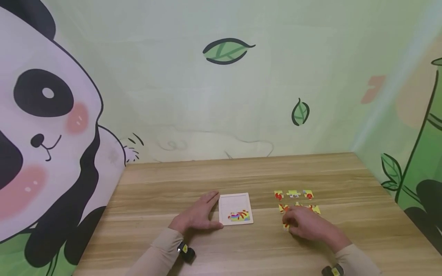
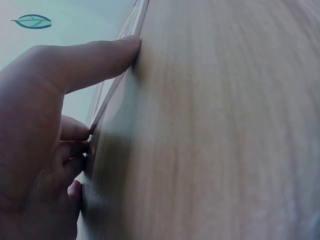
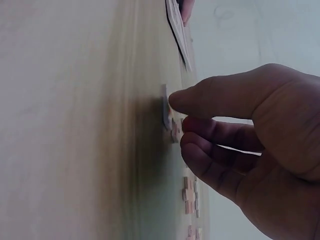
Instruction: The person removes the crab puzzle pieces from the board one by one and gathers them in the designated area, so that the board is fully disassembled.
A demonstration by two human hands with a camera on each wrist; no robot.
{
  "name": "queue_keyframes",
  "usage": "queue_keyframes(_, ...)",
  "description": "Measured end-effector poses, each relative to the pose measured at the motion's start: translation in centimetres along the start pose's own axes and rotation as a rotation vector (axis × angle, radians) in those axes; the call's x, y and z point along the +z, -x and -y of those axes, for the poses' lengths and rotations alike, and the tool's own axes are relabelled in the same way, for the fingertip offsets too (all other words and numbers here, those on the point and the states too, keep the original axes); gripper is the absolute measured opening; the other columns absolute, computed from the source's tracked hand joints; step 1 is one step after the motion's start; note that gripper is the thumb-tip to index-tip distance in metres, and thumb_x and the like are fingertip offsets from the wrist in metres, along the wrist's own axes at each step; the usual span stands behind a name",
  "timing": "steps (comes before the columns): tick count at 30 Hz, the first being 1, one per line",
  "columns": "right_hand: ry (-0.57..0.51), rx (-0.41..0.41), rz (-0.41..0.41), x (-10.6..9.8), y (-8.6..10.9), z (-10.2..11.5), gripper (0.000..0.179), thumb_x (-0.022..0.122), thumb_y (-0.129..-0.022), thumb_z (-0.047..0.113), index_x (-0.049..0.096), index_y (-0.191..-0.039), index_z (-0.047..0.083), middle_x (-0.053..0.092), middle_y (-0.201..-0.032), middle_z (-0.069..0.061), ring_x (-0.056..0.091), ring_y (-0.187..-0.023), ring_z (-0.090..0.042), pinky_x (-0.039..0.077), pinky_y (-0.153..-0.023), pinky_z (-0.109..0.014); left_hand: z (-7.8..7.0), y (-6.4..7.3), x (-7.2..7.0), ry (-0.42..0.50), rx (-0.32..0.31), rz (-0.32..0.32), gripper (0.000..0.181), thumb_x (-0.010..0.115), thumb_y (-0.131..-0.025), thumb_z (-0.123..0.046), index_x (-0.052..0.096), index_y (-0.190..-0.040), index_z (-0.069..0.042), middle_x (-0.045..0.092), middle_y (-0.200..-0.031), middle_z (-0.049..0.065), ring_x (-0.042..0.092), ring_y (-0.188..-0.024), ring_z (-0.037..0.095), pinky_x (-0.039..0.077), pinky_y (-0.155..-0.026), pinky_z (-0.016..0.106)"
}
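A square white puzzle tray (image 1: 233, 203) lies on the table, and joined colourful pieces (image 1: 239, 216) fill its lower right part. My left hand (image 1: 197, 214) rests along the tray's left edge, thumb straight at the near corner and fingers at the far corner. In the left wrist view the thumb (image 2: 107, 59) touches the edge. Off to the right, my right hand (image 1: 307, 222) pinches a jigsaw piece (image 1: 286, 227) with bent fingers. Close up, that jigsaw piece (image 3: 165, 107) sits at the thumb tip; the fingers partly hide their contact with it.
Beyond the right hand, loose jigsaw pieces (image 1: 293, 194) form a row, with a second row (image 1: 315, 209) partly covered by the hand. The wooden table (image 1: 165, 184) ends at a wall cloth (image 1: 155, 96) printed with a panda and leaves.
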State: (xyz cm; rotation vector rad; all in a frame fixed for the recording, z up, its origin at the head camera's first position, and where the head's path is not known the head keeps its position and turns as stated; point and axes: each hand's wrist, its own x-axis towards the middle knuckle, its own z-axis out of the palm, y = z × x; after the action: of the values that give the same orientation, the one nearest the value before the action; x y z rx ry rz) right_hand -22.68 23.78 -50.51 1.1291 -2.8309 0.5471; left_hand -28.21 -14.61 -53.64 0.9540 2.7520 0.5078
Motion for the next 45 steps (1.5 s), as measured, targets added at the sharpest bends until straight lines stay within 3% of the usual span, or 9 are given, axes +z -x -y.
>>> queue_keyframes(10, -0.041, 0.072, 0.045, -0.4, -1.7, 0.7, 0.017, 0.073, -0.078, 0.008, 0.071, -0.095, 0.011, 0.064, -0.089, 0.004, 0.056, -0.078, -0.006, 0.051, -0.067, -0.026, 0.0, 0.0, 0.1, -0.006, -0.005, -0.002, 0.104, 0.070, -0.080, -0.056, 0.023, -0.153, 0.001, 0.021, -0.161, 0.017, 0.020, -0.148, 0.032, 0.023, -0.121, 0.046)
queue_keyframes(19, -0.051, 0.137, 0.104, -0.2, -3.5, 1.8, 0.024, 0.074, -0.084, 0.017, 0.071, -0.107, 0.009, 0.069, -0.099, 0.002, 0.060, -0.087, -0.010, 0.055, -0.075, -0.030, 0.0, 0.0, 0.1, -0.016, -0.011, 0.004, 0.105, 0.069, -0.080, -0.059, 0.022, -0.153, 0.000, 0.020, -0.161, 0.016, 0.019, -0.149, 0.031, 0.022, -0.121, 0.045)
queue_keyframes(45, -0.099, 0.018, 0.082, 2.3, -9.0, 5.4, 0.024, 0.069, -0.084, 0.010, 0.071, -0.107, 0.006, 0.069, -0.103, -0.005, 0.061, -0.085, -0.015, 0.054, -0.076, -0.030, 0.2, -0.1, 0.3, -0.012, 0.001, 0.000, 0.104, 0.069, -0.080, -0.057, 0.023, -0.153, 0.001, 0.022, -0.160, 0.017, 0.020, -0.148, 0.032, 0.023, -0.121, 0.045)
